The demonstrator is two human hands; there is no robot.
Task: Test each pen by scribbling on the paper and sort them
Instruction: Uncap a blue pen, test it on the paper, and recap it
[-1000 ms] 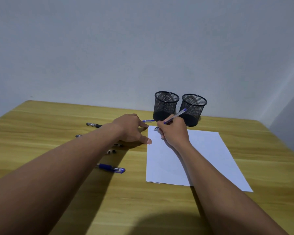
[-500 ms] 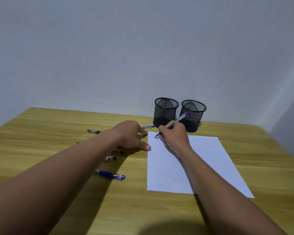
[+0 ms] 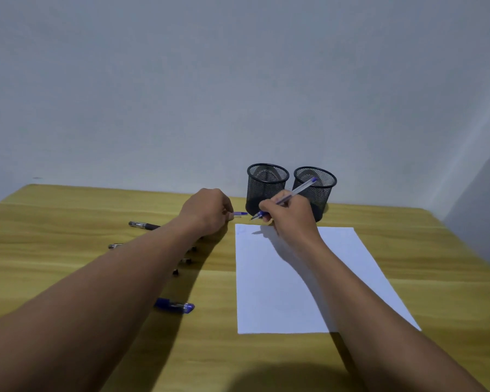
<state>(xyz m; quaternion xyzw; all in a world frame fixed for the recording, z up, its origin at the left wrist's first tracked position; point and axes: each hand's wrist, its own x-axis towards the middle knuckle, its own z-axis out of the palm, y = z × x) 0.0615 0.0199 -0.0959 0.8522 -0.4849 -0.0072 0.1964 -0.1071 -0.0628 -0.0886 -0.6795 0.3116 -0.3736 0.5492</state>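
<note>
My right hand is closed around a pen. My fingers pinch it low down, near the blue grip. The pen is tilted. Its tip points to 8 o'clock and its top end points to 2 o'clock, up in front of the right cup. The tip sits by the far left corner of the paper. Its shadow falls on the paper a little way from the tip, so the tip looks lifted up.

My left hand is at 9 o'clock from my right hand, near it but not touching. Its fingers are curled, and they pinch a small blue cap. The cap sticks out toward 3 o'clock, toward the pen tip.

The paper is white and lies flat on the wooden table. At 12 o'clock from the paper stand two black mesh cups, the left cup and the right cup, side by side. I cannot see if anything is inside them.

More pens lie on the table at 9 o'clock from the paper. A black pen is the farthest one. A second pen pokes out from under my left arm. A blue pen lies nearest to me. Some little pen ends show just beside my arm, but the arm hides the rest.
</note>
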